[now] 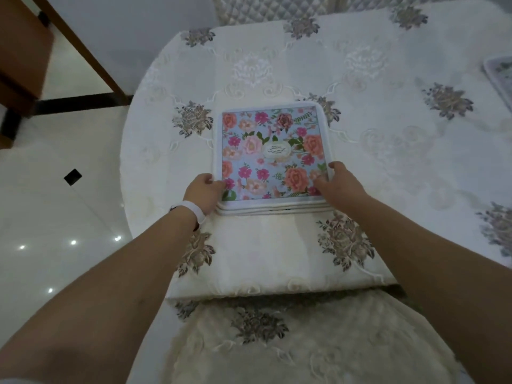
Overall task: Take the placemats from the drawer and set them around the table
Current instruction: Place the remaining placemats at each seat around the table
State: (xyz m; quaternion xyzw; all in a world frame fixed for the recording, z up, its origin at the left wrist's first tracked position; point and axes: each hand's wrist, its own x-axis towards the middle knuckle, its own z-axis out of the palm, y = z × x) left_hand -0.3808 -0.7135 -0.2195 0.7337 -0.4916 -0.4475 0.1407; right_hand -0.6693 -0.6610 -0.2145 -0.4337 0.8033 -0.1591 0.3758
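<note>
Stack of floral placemats (pixel 270 151) lies on the table (pixel 388 139) — left hand (pixel 203 191) and right hand (pixel 336 180) grip its near corners, fingers curled on the edges.

A glossy white tiled floor (pixel 69 212) fills the left side, broken by one small black diamond inset (pixel 72 177) and a few bright light spots (pixel 73 242). At upper left stands a brown wooden cabinet (pixel 22 51) with a slanting rail (pixel 83 51) beside it, and behind them is a pale wall (pixel 133 29). The round-ended table (pixel 144 112) wears a cream cloth (pixel 374 162) embroidered with grey-brown flowers. A quilted chair back (pixel 271 8) rises at its far edge.
</note>
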